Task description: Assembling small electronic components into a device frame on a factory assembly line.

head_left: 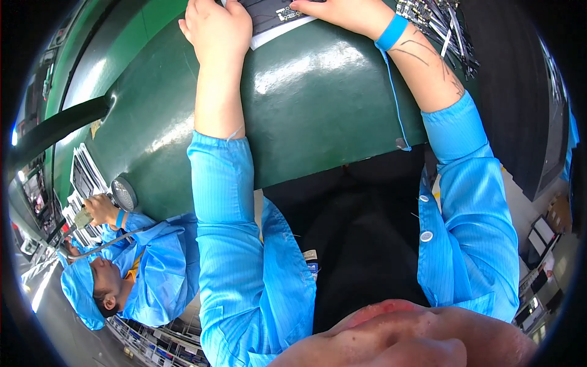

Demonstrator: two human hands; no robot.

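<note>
A dark flat panel (264,22) with a small circuit board on it lies at the top edge of the picture, on the green table mat. A white strip (282,33) shows along its near edge. My left hand (221,29) is beside the panel's left edge, fingers curled; a sliver of something grey shows by it, too cut off to name. My right hand (345,13) reaches over from the right, its thumb lying on the panel by the circuit board. Its other fingers are out of the picture. A blue wrist strap (392,32) with a cord circles my right wrist.
Many thin cables with small boards (443,30) lie heaped at the upper right. A black arm (64,129) crosses the mat's left side. A co-worker in blue (153,263) sits at the left, a hand near a round metal-like disc (123,194) and stacked white-edged panels (88,168).
</note>
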